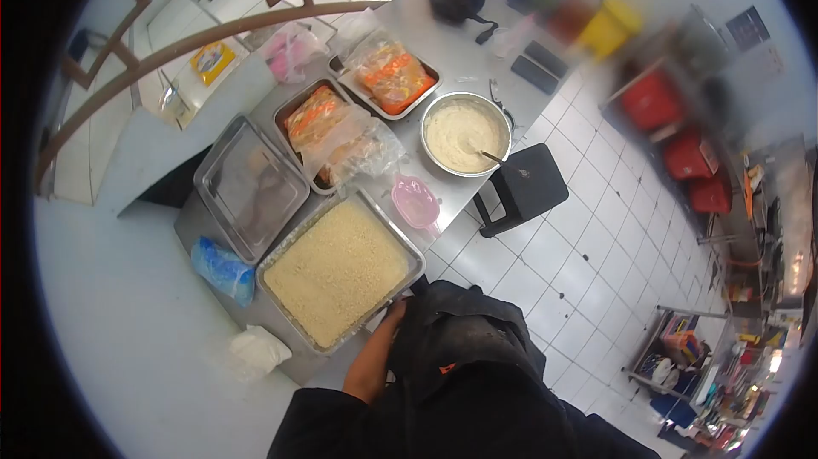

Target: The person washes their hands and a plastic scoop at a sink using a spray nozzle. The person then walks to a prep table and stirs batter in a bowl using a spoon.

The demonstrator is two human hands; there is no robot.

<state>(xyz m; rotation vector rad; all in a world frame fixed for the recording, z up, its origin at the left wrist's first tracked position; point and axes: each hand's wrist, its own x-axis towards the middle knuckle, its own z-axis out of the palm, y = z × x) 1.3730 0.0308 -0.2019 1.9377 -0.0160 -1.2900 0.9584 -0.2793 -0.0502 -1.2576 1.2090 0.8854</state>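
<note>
My left hand [394, 319] is low at the near edge of a big metal tray of pale yellow crumbs [336, 276]. Black cloth at my front covers its fingers, so whether it grips anything is hidden. My right hand is out of sight behind my dark clothing. Beyond the tray's far right corner lies a pink plastic basket [415, 202]. A steel bowl of thick pale batter [464, 134] stands farther off, with a utensil handle sticking out.
Two trays with plastic-wrapped orange food [319, 123] [392, 76] stand at the back. Left are an empty metal tray [253, 188], a blue bag [223, 270] and a white bag [257, 352]. A black stool [532, 182] stands right of the table on white tiles.
</note>
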